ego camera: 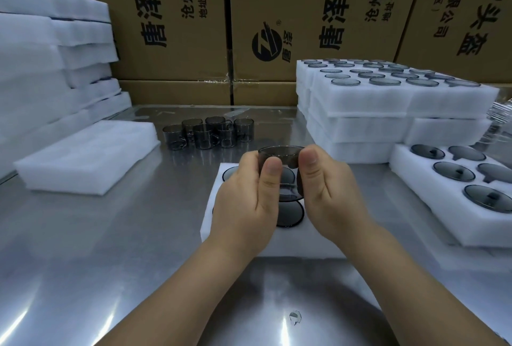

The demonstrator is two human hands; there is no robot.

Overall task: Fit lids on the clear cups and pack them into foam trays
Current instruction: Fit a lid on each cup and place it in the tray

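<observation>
Two hands meet over the middle of the steel table (133, 234), both grasping one smoky clear cup (288, 158). The left hand (246, 201) and right hand (327, 193) each press a thumb on its near wall, with the fingers hidden behind. The cup is upright, has no lid, and is held just above a foam tray (310, 243) with dark round pockets. I cannot tell whether those pockets are filled.

The cup looks thin-walled, light, rigid and slick, and probably brittle. A gentle grip on the side wall below the rim would suit, leaving the mouth free for a lid.

At the right edge, a tray (415, 168) holds knobbed lids (454, 171). Toward the far edge stand more loose cups (207, 135), with an empty foam slab (83, 157) at the left edge. Stacked trays (388, 99) sit at the far right corner, in front of cardboard boxes (277, 13).
</observation>
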